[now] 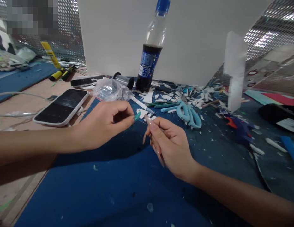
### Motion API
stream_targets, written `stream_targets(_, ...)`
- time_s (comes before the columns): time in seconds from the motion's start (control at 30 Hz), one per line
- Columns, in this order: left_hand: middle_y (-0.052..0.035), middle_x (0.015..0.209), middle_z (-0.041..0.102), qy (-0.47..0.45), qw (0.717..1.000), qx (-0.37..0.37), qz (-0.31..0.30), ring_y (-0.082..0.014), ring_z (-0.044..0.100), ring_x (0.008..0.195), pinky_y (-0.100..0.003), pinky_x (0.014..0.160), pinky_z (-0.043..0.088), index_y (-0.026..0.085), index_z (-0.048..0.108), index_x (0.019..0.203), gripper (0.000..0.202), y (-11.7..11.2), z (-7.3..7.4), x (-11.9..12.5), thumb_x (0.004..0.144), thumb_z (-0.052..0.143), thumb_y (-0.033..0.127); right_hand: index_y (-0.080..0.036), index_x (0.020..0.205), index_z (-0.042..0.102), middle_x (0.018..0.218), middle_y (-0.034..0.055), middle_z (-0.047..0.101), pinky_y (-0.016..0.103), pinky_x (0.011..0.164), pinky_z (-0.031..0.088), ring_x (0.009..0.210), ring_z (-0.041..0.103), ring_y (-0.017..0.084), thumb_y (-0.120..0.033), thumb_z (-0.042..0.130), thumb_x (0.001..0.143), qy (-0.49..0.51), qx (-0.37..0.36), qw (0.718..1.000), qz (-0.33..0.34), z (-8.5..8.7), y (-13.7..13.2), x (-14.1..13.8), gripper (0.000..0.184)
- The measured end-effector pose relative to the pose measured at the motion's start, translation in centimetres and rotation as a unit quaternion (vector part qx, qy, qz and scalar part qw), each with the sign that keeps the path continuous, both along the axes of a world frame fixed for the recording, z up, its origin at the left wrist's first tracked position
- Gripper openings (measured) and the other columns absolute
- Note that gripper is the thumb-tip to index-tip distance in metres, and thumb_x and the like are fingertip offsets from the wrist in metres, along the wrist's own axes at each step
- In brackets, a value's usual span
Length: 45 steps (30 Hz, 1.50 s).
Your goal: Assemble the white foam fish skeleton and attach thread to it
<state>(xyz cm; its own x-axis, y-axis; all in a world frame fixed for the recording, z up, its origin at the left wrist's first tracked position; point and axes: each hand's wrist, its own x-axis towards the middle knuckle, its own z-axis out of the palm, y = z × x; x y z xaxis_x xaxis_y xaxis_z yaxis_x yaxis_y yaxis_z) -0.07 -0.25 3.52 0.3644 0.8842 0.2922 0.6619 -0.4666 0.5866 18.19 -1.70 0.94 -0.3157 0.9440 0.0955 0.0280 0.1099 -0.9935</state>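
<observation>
My left hand hovers over the blue mat with its fingers curled and pinched together; a teal nail shows at the tip. My right hand is close beside it, its long-nailed fingers pressed together and its thumb pointing toward the left fingertips. The fingertips of both hands nearly meet. Whether something small or thin sits between them I cannot make out. Blue scissors lie just beyond my right hand.
A dark soda bottle stands at the back before a white board. A phone lies left, next to a crumpled plastic bag. White scraps litter the mat. A blue glue gun lies right.
</observation>
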Motion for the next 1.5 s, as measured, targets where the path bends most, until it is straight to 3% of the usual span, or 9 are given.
stream_targets(0.17, 0.0045, 0.06, 0.043, -0.208, 0.972, -0.107, -0.014, -0.0065, 0.038, 0.052, -0.019, 0.048, 0.031, 0.016, 0.05, 0.067, 0.022, -0.4, -1.4, 0.2, 0.086, 0.05, 0.026, -0.018, 0.064, 0.051, 0.033, -0.011, 0.033, 0.014, 0.027, 0.026, 0.021, 0.033, 0.003, -0.037, 0.049, 0.091, 0.001, 0.01, 1.0, -0.001, -0.1, -0.1, 0.0, 0.033)
stream_targets(0.37, 0.0054, 0.058, 0.037, -0.3, 0.933, -0.199, -0.01, -0.0059, 0.031, 0.05, -0.019, 0.045, 0.025, 0.017, 0.049, 0.072, 0.026, 0.1, -3.1, 0.0, 0.09, 0.046, 0.035, -0.018, 0.066, 0.052, 0.033, -0.0109, 0.034, 0.014, 0.028, 0.029, 0.022, 0.034, 0.003, -0.039, 0.047, 0.092, -0.01, 0.02, 1.0, 0.018, -0.2, -0.1, 0.2, 0.033)
stream_targets(0.47, 0.0057, 0.058, 0.036, -0.261, 0.946, -0.195, -0.008, -0.0064, 0.031, 0.05, -0.02, 0.047, 0.026, 0.017, 0.047, 0.07, 0.026, 0.2, -3.0, 0.1, 0.09, 0.044, 0.034, -0.018, 0.065, 0.052, 0.034, -0.0105, 0.034, 0.014, 0.029, 0.029, 0.022, 0.035, 0.002, -0.038, 0.047, 0.092, -0.018, 0.04, 0.999, 0.017, -0.2, -0.1, 0.2, 0.034)
stream_targets(0.6, 0.0046, 0.061, 0.04, -0.111, 0.991, -0.073, -0.012, -0.0074, 0.037, 0.057, -0.021, 0.053, 0.029, 0.016, 0.045, 0.065, 0.025, 0.0, -2.2, 0.1, 0.089, 0.042, 0.023, -0.018, 0.065, 0.051, 0.034, -0.0101, 0.035, 0.012, 0.028, 0.027, 0.023, 0.035, 0.002, -0.038, 0.047, 0.091, -0.026, 0.048, 0.998, 0.013, -0.2, -0.2, 0.2, 0.033)
stream_targets(0.93, 0.0036, 0.064, 0.04, 0.008, 0.996, 0.01, -0.083, -0.0083, 0.037, 0.058, -0.022, 0.055, 0.03, 0.015, 0.043, 0.068, 0.024, -0.4, -2.2, 0.0, 0.09, 0.036, 0.016, -0.017, 0.064, 0.051, 0.034, -0.0103, 0.035, 0.012, 0.027, 0.026, 0.023, 0.034, 0.002, -0.035, 0.046, 0.092, -0.028, 0.054, 0.998, 0.015, 0.1, -0.3, 0.1, 0.033)
stream_targets(1.07, 0.003, 0.067, 0.043, -0.029, 0.989, -0.028, -0.14, -0.0077, 0.04, 0.06, -0.021, 0.059, 0.033, 0.015, 0.047, 0.072, 0.026, -0.6, -2.1, -0.2, 0.093, 0.034, 0.02, -0.017, 0.064, 0.051, 0.034, -0.0103, 0.034, 0.013, 0.027, 0.028, 0.023, 0.035, 0.002, -0.036, 0.045, 0.092, -0.032, 0.058, 0.998, 0.017, 0.1, -0.3, 0.1, 0.034)
stream_targets(1.27, 0.004, 0.066, 0.04, -0.141, 0.967, -0.15, -0.149, -0.0077, 0.038, 0.059, -0.02, 0.055, 0.034, 0.016, 0.045, 0.073, 0.029, -0.2, -2.1, -0.2, 0.095, 0.032, 0.031, -0.017, 0.066, 0.053, 0.035, -0.009, 0.041, 0.014, 0.025, 0.027, 0.021, 0.036, 0.003, -0.034, 0.044, 0.093, -0.029, 0.083, 0.996, 0.032, 0.2, -0.6, 0.3, 0.033)
stream_targets(1.5, 0.0047, 0.066, 0.037, -0.216, 0.935, -0.222, -0.172, -0.007, 0.033, 0.059, -0.019, 0.054, 0.031, 0.016, 0.044, 0.073, 0.027, 0.3, -2.1, -0.1, 0.095, 0.034, 0.029, -0.018, 0.068, 0.051, 0.034, -0.0096, 0.039, 0.012, 0.026, 0.028, 0.021, 0.036, 0.003, -0.039, 0.043, 0.092, -0.028, 0.033, 0.996, 0.079, 0.0, -0.6, 0.5, 0.033)
